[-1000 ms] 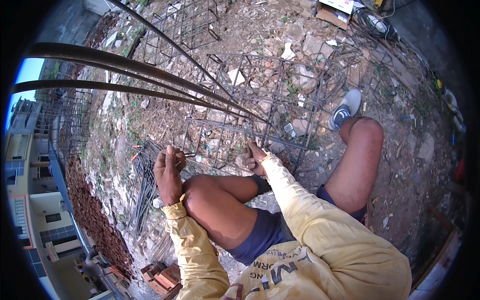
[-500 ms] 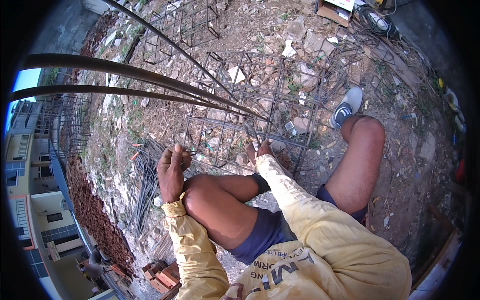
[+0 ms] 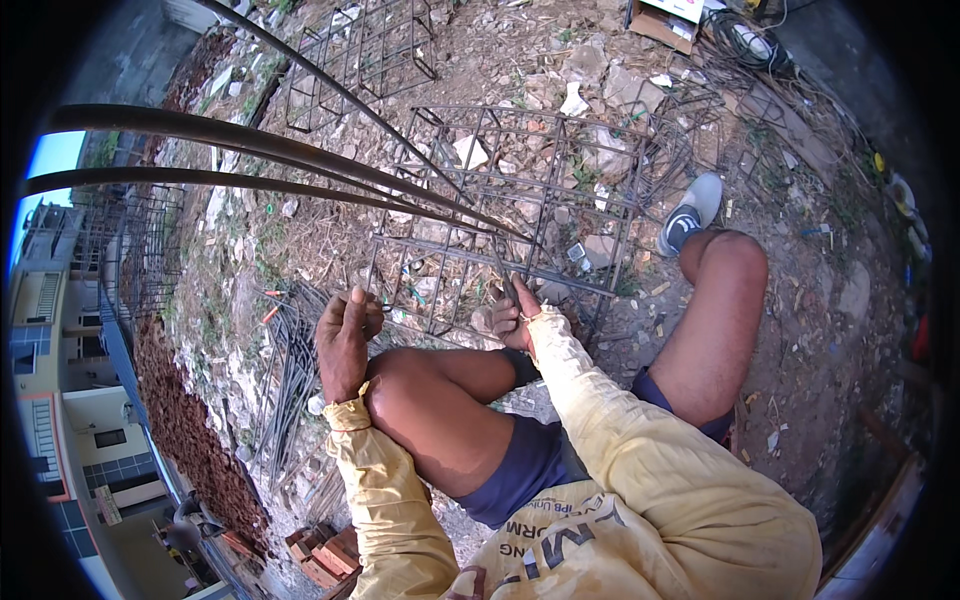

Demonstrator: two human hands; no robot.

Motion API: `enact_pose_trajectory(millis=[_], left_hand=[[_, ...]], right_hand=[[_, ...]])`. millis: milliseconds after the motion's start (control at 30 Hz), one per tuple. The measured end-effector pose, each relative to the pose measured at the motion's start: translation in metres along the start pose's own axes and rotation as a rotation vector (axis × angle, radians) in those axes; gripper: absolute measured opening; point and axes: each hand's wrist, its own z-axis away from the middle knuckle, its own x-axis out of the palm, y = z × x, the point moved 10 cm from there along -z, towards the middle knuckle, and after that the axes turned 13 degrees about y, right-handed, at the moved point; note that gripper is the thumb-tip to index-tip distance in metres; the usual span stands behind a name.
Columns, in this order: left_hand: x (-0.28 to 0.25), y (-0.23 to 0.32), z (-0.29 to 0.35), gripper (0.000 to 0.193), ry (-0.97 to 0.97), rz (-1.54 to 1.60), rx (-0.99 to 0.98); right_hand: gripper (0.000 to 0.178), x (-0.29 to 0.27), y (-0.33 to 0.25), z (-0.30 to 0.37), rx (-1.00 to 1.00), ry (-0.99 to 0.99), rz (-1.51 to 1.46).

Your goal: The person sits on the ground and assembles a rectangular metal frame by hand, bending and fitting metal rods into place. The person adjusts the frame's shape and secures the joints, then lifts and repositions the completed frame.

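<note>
A rebar cage (image 3: 580, 284) of long dark bars and square stirrups lies in front of my legs. My right hand (image 3: 515, 312) is at its near side, fingers curled round a slim dark metal hand tool (image 3: 502, 262) that points at the bars; its exact kind is unclear. My left hand (image 3: 346, 335) is raised beside my left knee, with the thumb up and the fingers folded in. A thin dark bit shows by its fingertips, too small to name. Several long thick bars (image 3: 220, 132) slant from the upper left down to the cage.
Rubble and dry straw cover the ground. A bundle of thin rods (image 3: 285, 350) lies left of my left knee. Another rebar cage (image 3: 365, 50) is farther off. Red bricks (image 3: 328, 558) are stacked at lower left, and an open cardboard box (image 3: 662, 25) stands at the top right.
My right hand has turned and shifted slightly, so its folded fingers now show and the tool lies at another angle. My left hand has stayed in place.
</note>
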Motion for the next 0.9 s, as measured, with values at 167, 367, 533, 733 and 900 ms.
enact_pose_trajectory(millis=[167, 367, 533, 733, 900], left_hand=[[-0.003, 0.001, 0.001, 0.029, -0.02, 0.01, -0.009], [0.011, 0.016, 0.009, 0.037, -0.128, -0.345, 0.202], [0.048, 0.051, 0.06, 0.059, -0.111, -0.57, 0.352], [0.048, 0.038, 0.084, 0.039, -0.034, -0.805, 0.253], [0.059, 0.037, 0.101, 0.027, -0.048, -1.131, 0.416]], right_hand=[[0.047, -0.013, 0.003, 0.01, -0.129, 0.19, 0.313], [0.047, 0.048, 0.019, 0.08, -0.781, 0.352, 1.34], [0.051, 0.124, 0.066, 0.145, -1.274, 0.242, 1.755], [0.04, 0.127, 0.076, 0.185, -1.207, 0.298, 1.797], [0.035, 0.106, 0.056, 0.208, -1.227, 0.194, 1.867]])
